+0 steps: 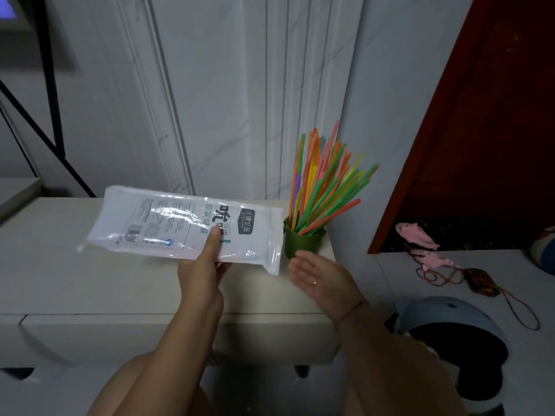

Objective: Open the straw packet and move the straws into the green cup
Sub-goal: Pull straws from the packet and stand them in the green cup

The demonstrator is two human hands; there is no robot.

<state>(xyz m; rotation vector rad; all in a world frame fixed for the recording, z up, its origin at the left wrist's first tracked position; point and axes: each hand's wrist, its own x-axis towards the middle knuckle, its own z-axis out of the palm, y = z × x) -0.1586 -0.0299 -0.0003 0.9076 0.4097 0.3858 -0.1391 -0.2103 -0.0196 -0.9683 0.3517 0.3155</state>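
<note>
The packet (186,223), long axis left to right above the desk (90,280), is pinched at its near edge by the left hand (201,274). The straws (324,178) stand in the green cup (301,241), just beyond the right hand (318,277), its fingers (297,265) spread wide (holding nothing).

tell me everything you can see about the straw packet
The straw packet is a long, glossy, clear plastic bag with a white printed label, black characters and a dark badge. It looks flat, with no straws plainly visible inside. It is held roughly level above the white cabinet top, its right end close to the green cup. The left hand pinches its near edge, thumb on top.
</note>
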